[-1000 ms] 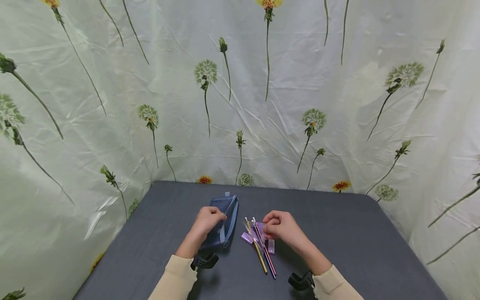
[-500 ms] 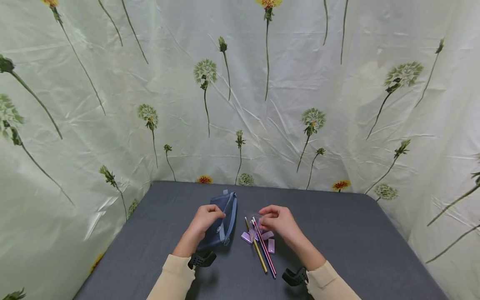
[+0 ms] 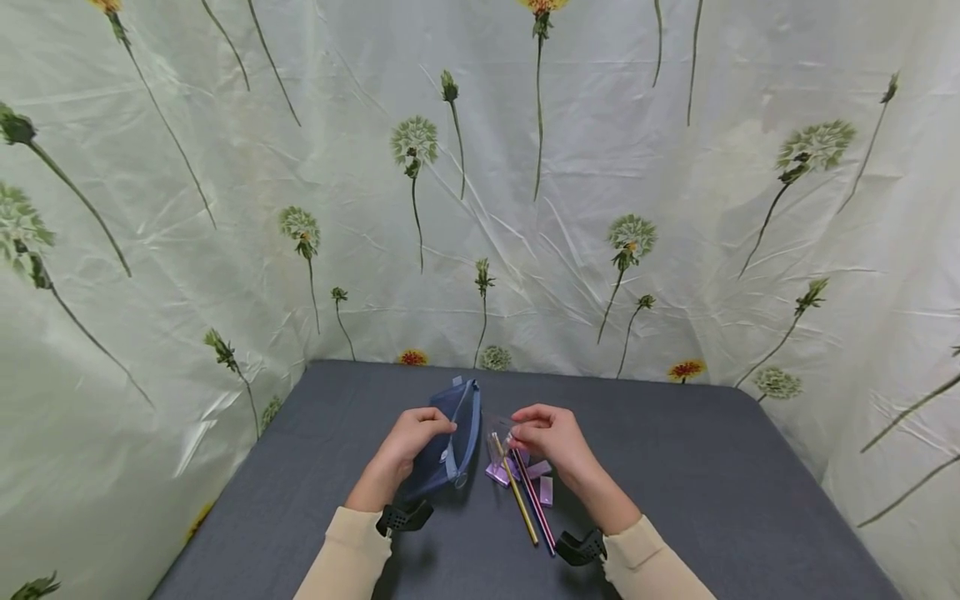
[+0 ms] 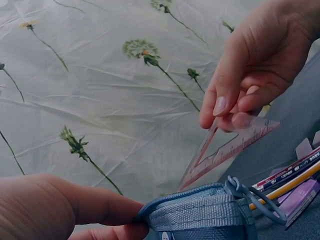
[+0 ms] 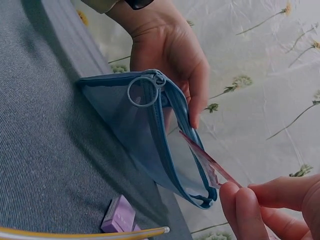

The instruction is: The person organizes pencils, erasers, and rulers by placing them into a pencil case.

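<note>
A blue mesh zip pencil pouch [image 3: 431, 475] stands unzipped, its mouth facing right. My left hand [image 3: 411, 437] pinches the rim of that mouth between thumb and fingers. Between the thumb and fingertips of my right hand [image 3: 553, 440] is a clear set square [image 4: 250, 136] with red markings along its edges. In the right wrist view its pointed corner reaches into the pouch's opening, and a ring-shaped zip pull [image 5: 143, 91] hangs at the near end. Below the right hand lie a yellow pencil [image 3: 521, 507], dark and red-striped pencils [image 3: 535, 500] and several purple erasers [image 3: 546, 492].
The things lie on a dark grey cloth-covered table [image 3: 675, 475]. A pale curtain [image 3: 352, 167] printed with dandelions hangs behind it and along both sides. Each wrist wears a black camera band, one on the left wrist [image 3: 403, 517].
My right hand has moved left from above the pencils to the pouch, carrying the set square. My left hand keeps its hold while the pouch has tilted and shifted slightly.
</note>
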The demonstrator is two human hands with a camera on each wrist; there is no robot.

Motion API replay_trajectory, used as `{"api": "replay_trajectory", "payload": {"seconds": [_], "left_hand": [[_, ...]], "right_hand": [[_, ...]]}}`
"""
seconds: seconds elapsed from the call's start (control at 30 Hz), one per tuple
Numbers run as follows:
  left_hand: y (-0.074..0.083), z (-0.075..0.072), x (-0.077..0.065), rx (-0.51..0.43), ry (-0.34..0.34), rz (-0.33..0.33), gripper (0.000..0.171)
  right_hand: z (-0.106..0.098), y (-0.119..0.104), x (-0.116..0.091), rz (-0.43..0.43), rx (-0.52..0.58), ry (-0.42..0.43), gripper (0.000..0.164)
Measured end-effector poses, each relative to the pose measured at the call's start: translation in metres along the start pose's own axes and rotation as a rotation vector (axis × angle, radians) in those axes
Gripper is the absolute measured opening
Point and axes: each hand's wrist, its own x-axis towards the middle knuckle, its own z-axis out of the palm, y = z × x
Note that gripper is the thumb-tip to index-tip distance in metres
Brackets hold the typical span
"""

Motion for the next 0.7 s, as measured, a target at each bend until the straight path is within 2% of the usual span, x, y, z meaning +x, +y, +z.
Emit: {"api": "replay_trajectory", "payload": {"seconds": [0.37,0.7], "left_hand": [[0.0,0.002,-0.001,-0.067,-0.026,-0.041,0.013],[0.001,0.003,-0.002,-0.117,-0.029,-0.064,0.014]], "right_hand": [[0.006,-0.003,0.003,0.006,0.051,0.034,0.032],[0.017,-0.004,0.008,0.007,0.057,0.067,0.025]]}}
